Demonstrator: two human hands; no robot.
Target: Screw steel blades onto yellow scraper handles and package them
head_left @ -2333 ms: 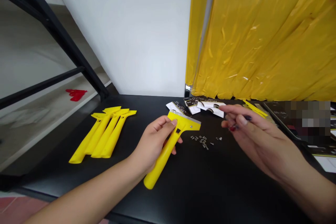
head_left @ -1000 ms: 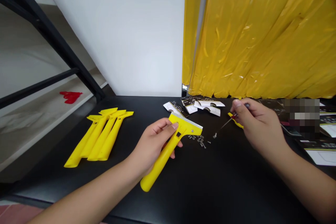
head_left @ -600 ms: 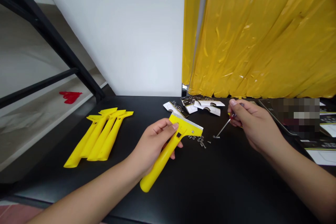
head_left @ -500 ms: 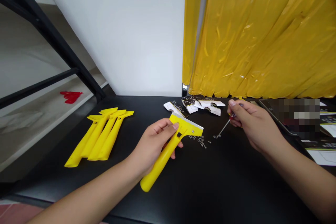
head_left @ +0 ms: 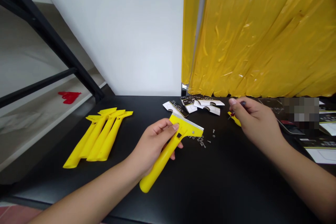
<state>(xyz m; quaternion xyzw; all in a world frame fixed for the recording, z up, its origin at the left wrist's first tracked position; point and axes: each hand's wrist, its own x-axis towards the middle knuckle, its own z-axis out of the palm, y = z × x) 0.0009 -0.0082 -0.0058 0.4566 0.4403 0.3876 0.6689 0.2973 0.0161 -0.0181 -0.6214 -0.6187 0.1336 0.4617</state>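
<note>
My left hand [head_left: 157, 140] is closed around a yellow scraper [head_left: 160, 164], thumb pressed on its head near the metal blade edge. One screw sits in the right side of the scraper head; my thumb covers part of the left side. My right hand [head_left: 254, 122] is closed on a screwdriver [head_left: 243, 104], with its tip pointing down and left above the table. Just behind that tip lies a yellow piece [head_left: 236, 119], partly hidden by the hand. Between my hands several small screws and nuts [head_left: 201, 141] lie scattered.
Several yellow scraper handles [head_left: 102, 140] lie side by side on the black table [head_left: 210, 189] at left. Folded card sleeves [head_left: 189, 104] lie at the back, and more printed cards [head_left: 322, 152] at right. A red piece [head_left: 69, 96] sits on the shelf. Yellow plastic wrap [head_left: 257, 42] stands behind.
The screwdriver tip has moved back and turned away from the loose screws, now over the yellow piece. A screw and nut there show plainly. My left hand and the scraper have hardly moved.
</note>
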